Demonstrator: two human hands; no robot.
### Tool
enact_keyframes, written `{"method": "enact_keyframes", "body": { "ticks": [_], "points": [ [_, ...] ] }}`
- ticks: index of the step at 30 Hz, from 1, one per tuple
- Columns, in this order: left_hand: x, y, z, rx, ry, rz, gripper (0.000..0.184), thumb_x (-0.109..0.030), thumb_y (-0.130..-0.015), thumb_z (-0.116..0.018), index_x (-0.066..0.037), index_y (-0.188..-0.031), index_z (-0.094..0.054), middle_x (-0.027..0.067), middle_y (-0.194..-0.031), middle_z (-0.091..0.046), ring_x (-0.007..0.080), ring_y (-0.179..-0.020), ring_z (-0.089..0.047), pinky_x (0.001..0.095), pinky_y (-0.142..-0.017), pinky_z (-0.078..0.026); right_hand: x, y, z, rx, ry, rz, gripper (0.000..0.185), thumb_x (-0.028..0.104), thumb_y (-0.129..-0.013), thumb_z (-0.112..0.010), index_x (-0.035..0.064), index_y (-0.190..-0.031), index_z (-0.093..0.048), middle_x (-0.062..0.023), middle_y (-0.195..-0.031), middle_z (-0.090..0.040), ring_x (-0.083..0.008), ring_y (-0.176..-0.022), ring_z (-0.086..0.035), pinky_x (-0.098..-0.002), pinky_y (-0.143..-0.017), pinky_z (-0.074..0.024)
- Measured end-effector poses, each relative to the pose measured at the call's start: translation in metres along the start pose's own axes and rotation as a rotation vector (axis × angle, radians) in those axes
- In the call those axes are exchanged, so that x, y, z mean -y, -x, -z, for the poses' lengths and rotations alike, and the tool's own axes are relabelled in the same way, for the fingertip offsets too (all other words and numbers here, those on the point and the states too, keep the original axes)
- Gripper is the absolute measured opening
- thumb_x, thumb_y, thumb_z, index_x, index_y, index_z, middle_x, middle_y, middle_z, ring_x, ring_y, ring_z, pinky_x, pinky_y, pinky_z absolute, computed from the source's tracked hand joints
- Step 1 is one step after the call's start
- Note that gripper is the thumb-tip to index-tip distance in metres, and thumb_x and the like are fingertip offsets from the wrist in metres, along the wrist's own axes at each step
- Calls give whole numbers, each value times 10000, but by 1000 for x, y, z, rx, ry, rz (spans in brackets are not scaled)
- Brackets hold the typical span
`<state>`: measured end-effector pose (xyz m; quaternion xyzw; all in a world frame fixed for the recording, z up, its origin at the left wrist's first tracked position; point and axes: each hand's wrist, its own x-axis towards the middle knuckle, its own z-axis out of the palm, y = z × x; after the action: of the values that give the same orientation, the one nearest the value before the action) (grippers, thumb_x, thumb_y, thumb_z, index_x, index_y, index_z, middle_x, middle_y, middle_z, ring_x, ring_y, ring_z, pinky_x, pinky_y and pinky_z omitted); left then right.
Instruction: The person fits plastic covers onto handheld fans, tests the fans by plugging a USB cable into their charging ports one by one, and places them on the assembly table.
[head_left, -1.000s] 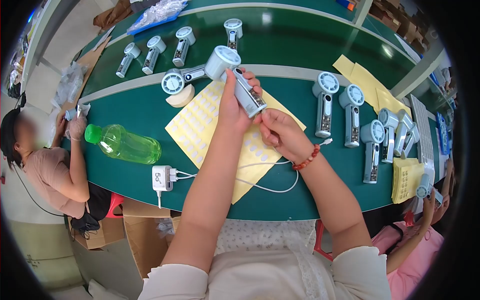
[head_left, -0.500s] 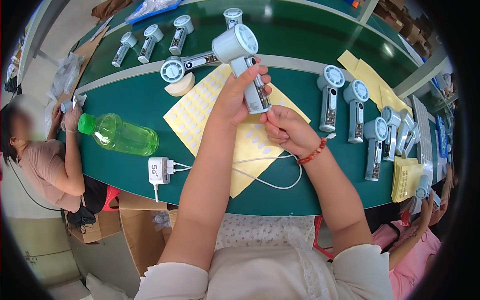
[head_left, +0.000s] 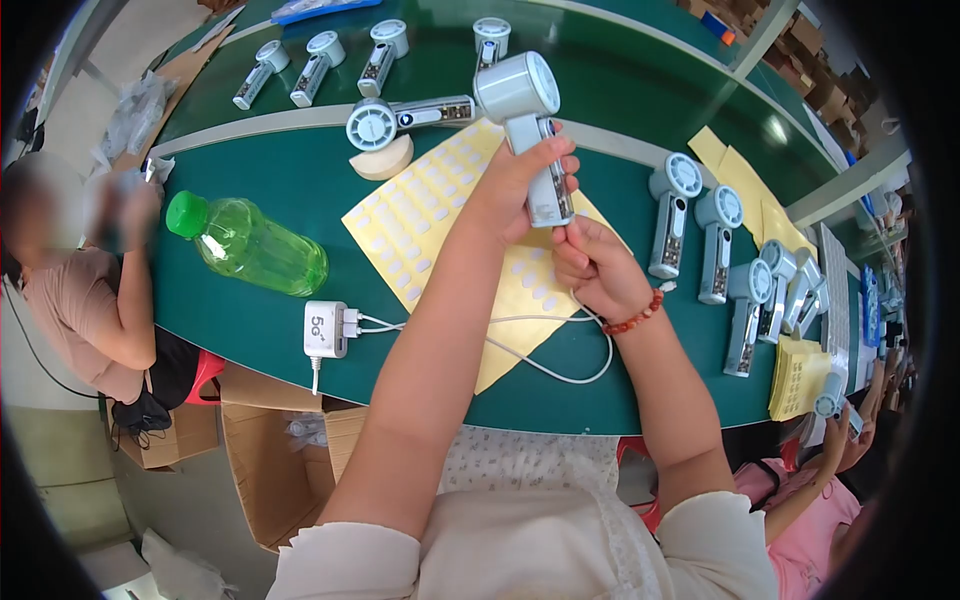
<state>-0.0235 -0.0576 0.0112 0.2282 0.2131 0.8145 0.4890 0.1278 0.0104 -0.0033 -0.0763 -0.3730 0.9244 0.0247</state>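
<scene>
My left hand [head_left: 530,185] is wrapped round the handle of a pale blue handheld fan [head_left: 518,88], its round head tilted up and away from me. At the bottom end of that handle, my right hand [head_left: 598,262] is closed in a pinch. A white charging cable [head_left: 570,381] loops over the table and runs up under the right hand's fingers; its tip is hidden there. Beneath both hands lies a yellow sheet of white oval stickers [head_left: 420,215]. The cable leads from a white charger [head_left: 325,330] marked 5G.
A green bottle [head_left: 262,250] lies at left. Another fan [head_left: 372,125] rests by a pale round block [head_left: 385,160]. Several fans [head_left: 665,225] stand at right beside a yellow sheet stack [head_left: 800,380]; more sit on the back ledge. A person [head_left: 85,310] works at left, another [head_left: 820,490] at right.
The view has shifted, so the table's things sit differently in it. Both my hands keep their hold at the fan, at nearly the same place over the sheet.
</scene>
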Motion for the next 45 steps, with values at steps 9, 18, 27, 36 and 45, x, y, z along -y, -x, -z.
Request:
{"method": "enact_keyframes", "body": {
  "ticks": [9,18,27,36,45],
  "points": [
    [-7,20,-49,-159,-433,-203,312,-105,-785,-702,-54,-1022,-505,28,-830,-554,124,-704,-567,265,-617,-484,3,-1,6,123,-112,66,339,354,-1003,-398,57,-867,-489,51,-630,-322,-61,-518,-252,-217,-501,-238],
    [-28,42,-82,-359,-322,-602,196,-109,-836,-658,-42,-972,-535,34,-801,-550,133,-641,-566,275,-572,-489,11,11,-11,302,66,-7,328,313,-967,-507,18,-1089,-580,57,-615,-316,-55,-513,-260,-218,-476,-215],
    [-41,114,-62,-223,-531,-745,475,-339,-979,-460,-25,-1312,-335,122,-1198,-473,213,-1117,-466,378,-1005,-344,-3,4,-38,-309,1589,508,271,203,-922,-523,30,-1113,-606,-163,-998,-621,-332,-953,-578,-405,-835,-460],
    [24,172,-69,-166,-474,-525,636,-559,-874,-499,-58,-1247,-378,88,-1191,-434,189,-1107,-444,358,-974,-368,40,75,-147,113,1437,919,579,190,-685,-766,-1,-1171,-517,-157,-1126,-541,-351,-1051,-525,-420,-925,-423],
    [61,196,-46,-66,-469,-203,507,-297,-828,-549,-24,-1232,-408,106,-1158,-453,199,-1088,-455,343,-970,-366,-27,84,-158,51,1380,885,680,80,-595,-825,12,-1172,-473,-188,-1152,-504,-350,-1029,-536,-382,-835,-482]
  ]
}}
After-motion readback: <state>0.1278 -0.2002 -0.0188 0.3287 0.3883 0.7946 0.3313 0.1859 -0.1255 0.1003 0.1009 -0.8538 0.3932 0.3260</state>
